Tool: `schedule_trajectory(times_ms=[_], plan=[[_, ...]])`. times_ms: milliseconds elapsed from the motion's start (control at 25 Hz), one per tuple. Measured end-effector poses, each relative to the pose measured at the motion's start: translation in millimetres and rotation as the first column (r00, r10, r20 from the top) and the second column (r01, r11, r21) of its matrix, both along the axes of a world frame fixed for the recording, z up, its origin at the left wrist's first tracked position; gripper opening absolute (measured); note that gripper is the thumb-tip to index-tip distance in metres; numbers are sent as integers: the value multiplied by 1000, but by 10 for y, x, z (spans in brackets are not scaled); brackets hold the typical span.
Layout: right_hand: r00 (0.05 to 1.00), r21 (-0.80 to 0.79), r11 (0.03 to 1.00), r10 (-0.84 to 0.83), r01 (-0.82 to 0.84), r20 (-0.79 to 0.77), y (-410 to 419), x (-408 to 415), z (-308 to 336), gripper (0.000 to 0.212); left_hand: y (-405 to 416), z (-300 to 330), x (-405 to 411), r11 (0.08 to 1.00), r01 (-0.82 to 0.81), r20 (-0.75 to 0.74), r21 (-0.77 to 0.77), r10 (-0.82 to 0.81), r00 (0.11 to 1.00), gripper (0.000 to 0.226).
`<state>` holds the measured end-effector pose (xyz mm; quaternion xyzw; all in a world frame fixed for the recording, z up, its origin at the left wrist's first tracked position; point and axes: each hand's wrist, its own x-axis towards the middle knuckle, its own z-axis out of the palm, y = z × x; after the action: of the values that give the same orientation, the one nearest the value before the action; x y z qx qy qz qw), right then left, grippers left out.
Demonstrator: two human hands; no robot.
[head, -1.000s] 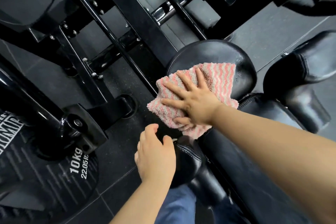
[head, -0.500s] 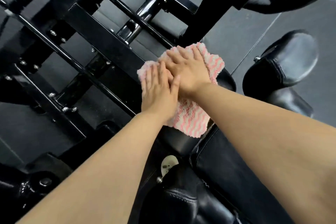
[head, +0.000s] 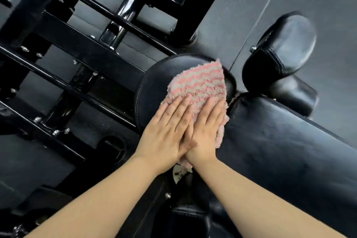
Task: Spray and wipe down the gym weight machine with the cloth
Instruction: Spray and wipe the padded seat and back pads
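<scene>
The cloth (head: 197,87), pink and grey in wavy stripes, lies on the round pad (head: 152,87) of the machine (head: 81,54), at the centre of the view. Its long axis runs from 12 o'clock, where one corner points up and slightly right, down toward 6 o'clock under the palms. Both hands lie flat on its lower half. The left hand (head: 166,137) has straight fingers close together, pointing toward 1 o'clock. The right hand (head: 204,133) sits just beside it at 3 o'clock, fingers also straight, its inner edge tucked under the left one. Neither curls round the cloth.

A long bench pad (head: 280,150) stretches from the cloth toward 4 o'clock. A roller pad (head: 284,48) sits at 2 o'clock. Black steel bars of the machine run diagonally across 9 to 11 o'clock. Beneath everything is dark grey floor (head: 222,25).
</scene>
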<state>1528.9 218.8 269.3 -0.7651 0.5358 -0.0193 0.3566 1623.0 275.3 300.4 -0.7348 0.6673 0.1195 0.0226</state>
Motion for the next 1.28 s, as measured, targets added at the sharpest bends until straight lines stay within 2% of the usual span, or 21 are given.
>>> schedule_trajectory(times_ms=[80, 160, 280, 320, 400, 480, 560, 640, 680, 760, 920, 1080, 1160, 1200, 1280], plan=[[991, 33, 991, 129, -128, -32, 110, -80, 104, 83, 269, -7, -49, 1000, -19, 5, 8, 19, 1000, 67], [974, 40, 982, 190, -186, -124, -15, -70, 153, 73, 210, -26, -95, 996, -87, -6, 17, 87, 996, 66], [971, -81, 983, 148, -166, -190, -588, 143, 80, 70, -425, -21, 25, 982, -190, 40, 7, 190, 981, 72], [974, -99, 984, 127, -148, -189, -854, 227, 40, 67, -681, -8, 87, 979, -205, 55, 11, 205, 977, 76], [991, -29, 995, 90, -93, -101, -1327, 384, 50, 51, -1099, 14, 230, 966, -255, 29, 50, 254, 967, 81], [997, 44, 997, 59, -57, -50, -1464, 502, 105, 38, -1214, 17, 339, 960, -271, -10, 64, 273, 962, 75], [984, -23, 994, 106, -111, -143, -1318, 576, 140, 42, -978, -6, 410, 965, -261, -28, 33, 262, 965, 73], [947, -181, 948, 215, -261, -239, -1025, 595, 177, 57, -555, -40, 369, 946, -318, -62, -70, 314, 947, 75], [920, -248, 899, 297, -360, -257, -866, 578, 175, 60, -334, -63, 315, 922, -373, -87, -106, 365, 927, 73], [840, -333, 774, 464, -539, -281, -582, 507, 147, 63, 71, -85, 154, 888, -451, -82, -84, 445, 892, 71], [671, -512, 501, 708, -698, -221, -227, 115, -29, 61, 752, -60, -219, 912, -403, -16, -73, 403, 915, 66], [387, -559, 159, 866, -814, -317, -447, -319, -150, 79, 1090, 4, -308, 911, -411, -214, 18, 405, 889, 44], [233, -516, -14, 881, -856, -411, -595, -471, -128, 97, 1099, 43, -362, 874, -470, -358, 119, 480, 801, 33], [198, -494, -61, 867, -867, -457, -607, -508, -112, 106, 1079, 54, -397, 827, -532, -426, 183, 554, 715, 28], [205, -467, -57, 847, -882, -491, -491, -460, -81, 116, 1026, 29, -460, 656, -699, -545, 286, 711, 444, 16]])
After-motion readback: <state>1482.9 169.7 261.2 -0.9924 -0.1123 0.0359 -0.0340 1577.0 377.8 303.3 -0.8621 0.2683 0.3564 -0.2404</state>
